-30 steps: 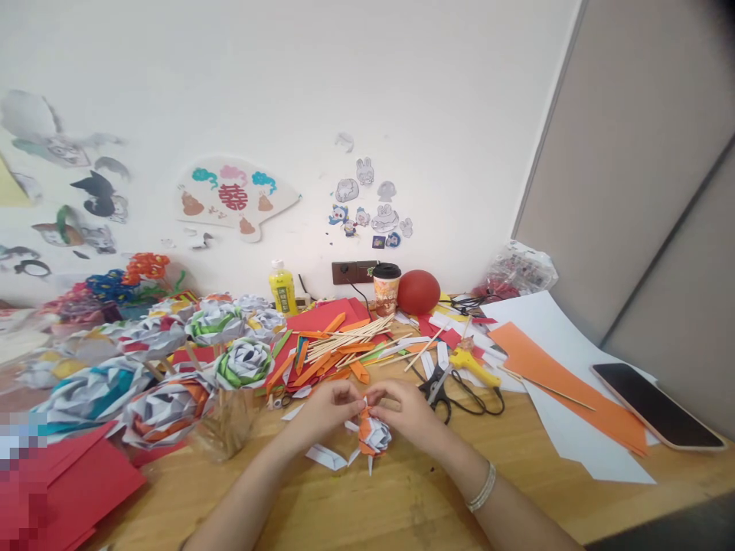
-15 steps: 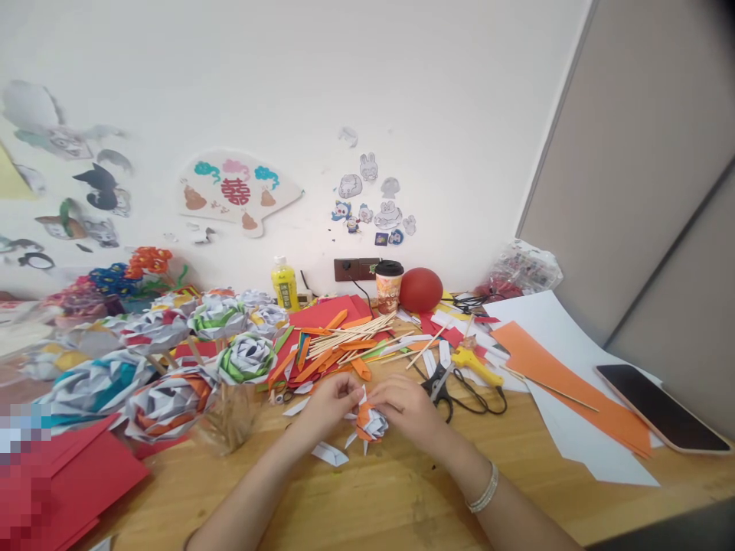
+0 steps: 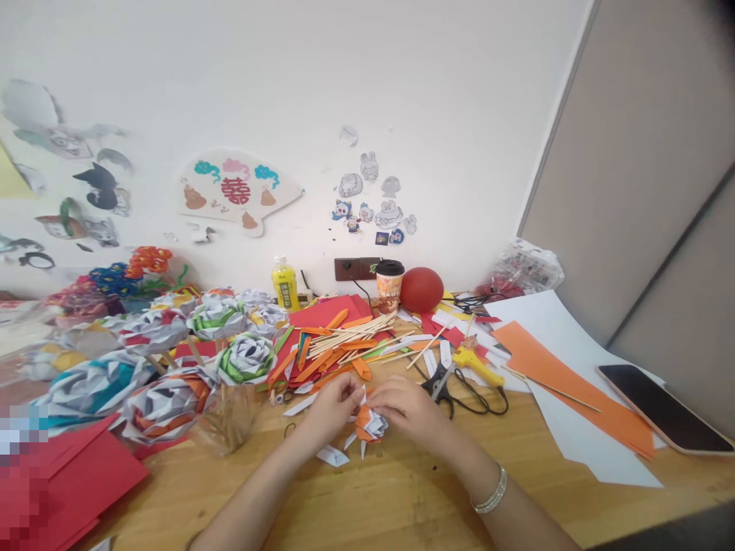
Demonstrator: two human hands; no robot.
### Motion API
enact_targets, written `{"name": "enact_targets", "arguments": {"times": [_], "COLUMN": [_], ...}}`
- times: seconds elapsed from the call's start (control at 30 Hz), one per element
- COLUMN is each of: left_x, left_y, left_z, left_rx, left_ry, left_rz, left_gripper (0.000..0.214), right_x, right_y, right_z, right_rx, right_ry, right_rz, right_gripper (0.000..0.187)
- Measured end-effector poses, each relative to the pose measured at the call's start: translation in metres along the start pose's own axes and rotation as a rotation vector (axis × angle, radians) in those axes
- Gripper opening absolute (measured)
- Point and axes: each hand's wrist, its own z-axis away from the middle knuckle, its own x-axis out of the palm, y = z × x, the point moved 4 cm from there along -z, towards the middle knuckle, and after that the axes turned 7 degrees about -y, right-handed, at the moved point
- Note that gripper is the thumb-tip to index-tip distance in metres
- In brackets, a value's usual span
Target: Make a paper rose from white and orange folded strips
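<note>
At the bottom of the frame, two bare forearms are slanting inward over the pale wooden table (image 3: 350, 511), the right wrist wearing a silvery sparkling bracelet (image 3: 490, 492). A short white folded-paper strip (image 3: 333, 457) is lying just right of the left forearm.

A little farther in, at the lower centre of the frame, a small orange-and-white folded-paper flower (image 3: 373, 426) is sitting between the hands, right below their fingertips. Its long axis is running roughly up and down the frame: a white pointed tip is standing at the top, thin white points are poking out at the lower end. The layered white petals are facing right, the orange side left.

The left hand (image 3: 333, 405) is pinching that upper tip between thumb and forefinger. The right hand (image 3: 405, 405) is arching over the upper right edge and lying nearer to the petals; its fingers are bunching there, though I cannot tell whether they are closing on the paper.

Beyond, right of centre, black-handled metal scissors (image 3: 439, 385) are resting just past the right hand, and a yellow plastic glue gun (image 3: 481, 368) is lying behind them. Farther still, a bundle of thin pale wooden sticks (image 3: 350, 337) is spreading across the middle of the frame.
</note>
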Motion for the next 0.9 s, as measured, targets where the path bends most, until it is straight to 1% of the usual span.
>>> {"name": "enact_targets", "arguments": {"times": [0.17,0.27,0.37,0.5,0.57,0.7,0.83,0.9], "left_x": [-0.002,-0.004,-0.004,-0.003,-0.003,-0.005,-0.006,-0.007], "left_y": [0.002,0.002,0.001,0.002,0.003,0.003,0.004,0.006], "left_z": [0.0,0.0,0.0,0.0,0.0,0.0,0.001,0.001], "left_rx": [0.012,-0.008,-0.007,0.031,0.038,0.014,-0.015,-0.02], "left_ry": [-0.012,0.013,0.015,0.013,0.031,0.09,0.093,0.109], "left_rz": [-0.015,-0.023,-0.008,-0.017,-0.034,-0.018,0.036,0.044], "left_gripper": [0.022,0.022,0.021,0.02,0.02,0.019,0.021,0.023], "right_x": [-0.002,0.0,0.001,-0.002,-0.003,0.002,0.006,0.007], "right_y": [-0.008,-0.009,-0.01,-0.012,-0.015,-0.017,-0.019,-0.021], "right_z": [0.0,0.001,0.003,0.002,0.001,0.003,0.006,0.006], "right_rx": [0.032,0.006,-0.013,0.059,0.069,0.025,-0.044,-0.054], "right_ry": [-0.035,-0.015,0.002,0.032,0.046,0.056,0.069,0.057], "right_rz": [0.006,0.019,0.035,0.049,0.051,0.104,0.201,0.222], "right_gripper": [0.023,0.023,0.021,0.021,0.022,0.023,0.024,0.025]}}
